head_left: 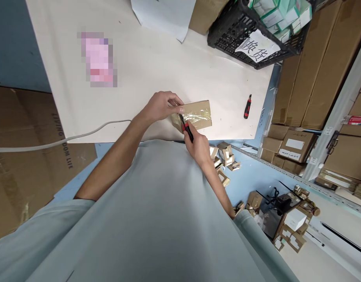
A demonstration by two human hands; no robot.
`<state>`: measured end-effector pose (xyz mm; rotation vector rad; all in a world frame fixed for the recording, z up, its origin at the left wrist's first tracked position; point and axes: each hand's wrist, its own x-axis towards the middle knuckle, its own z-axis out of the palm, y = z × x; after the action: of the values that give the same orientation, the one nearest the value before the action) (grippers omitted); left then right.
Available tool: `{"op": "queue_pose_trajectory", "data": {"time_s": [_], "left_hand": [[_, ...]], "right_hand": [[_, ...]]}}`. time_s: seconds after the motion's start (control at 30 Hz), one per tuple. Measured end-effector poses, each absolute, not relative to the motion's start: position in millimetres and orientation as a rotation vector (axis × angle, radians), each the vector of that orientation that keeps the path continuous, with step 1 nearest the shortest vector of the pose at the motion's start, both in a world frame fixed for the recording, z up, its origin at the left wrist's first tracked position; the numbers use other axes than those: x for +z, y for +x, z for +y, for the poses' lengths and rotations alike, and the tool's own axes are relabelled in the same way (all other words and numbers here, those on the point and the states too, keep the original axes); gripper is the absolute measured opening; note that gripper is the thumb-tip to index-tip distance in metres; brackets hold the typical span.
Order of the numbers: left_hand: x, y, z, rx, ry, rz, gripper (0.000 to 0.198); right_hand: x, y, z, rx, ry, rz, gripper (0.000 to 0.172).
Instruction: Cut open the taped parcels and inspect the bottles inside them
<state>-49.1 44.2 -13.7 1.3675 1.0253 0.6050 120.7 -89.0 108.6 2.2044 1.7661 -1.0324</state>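
Your one camera looks from your head, forward and steeply down — over your pale blue-grey cloth shirt point(168, 211) to the rectangular white tabletop point(145, 66) — with your bare left hand point(163, 105) and bare right hand point(197, 145) close, near mid-frame, and grey metal shelving point(336, 113) farther off rightward.

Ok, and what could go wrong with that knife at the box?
The right hand holds the knife with its blade close to the left hand, so a slip might cut its fingers. Pressing too deep could damage anything inside the taped box. The box also lies near the edge of the table and might slip.
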Motion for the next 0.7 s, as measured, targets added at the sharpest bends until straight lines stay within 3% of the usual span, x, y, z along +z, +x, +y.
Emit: {"op": "queue_pose_trajectory", "data": {"time_s": [0.4, 0.7], "left_hand": [[-17.5, -47.3, 43.6, 0.61, 1.338, 0.991, 0.033], [-18.8, -46.1, 37.0, 0.645, 1.283, 1.026, 0.029]], "right_hand": [[136.4, 70.9, -68.2, -0.746, 2.008, 1.496, 0.063], [135.7, 51.9, -66.8, -0.647, 1.896, 1.397, 0.074]]}}
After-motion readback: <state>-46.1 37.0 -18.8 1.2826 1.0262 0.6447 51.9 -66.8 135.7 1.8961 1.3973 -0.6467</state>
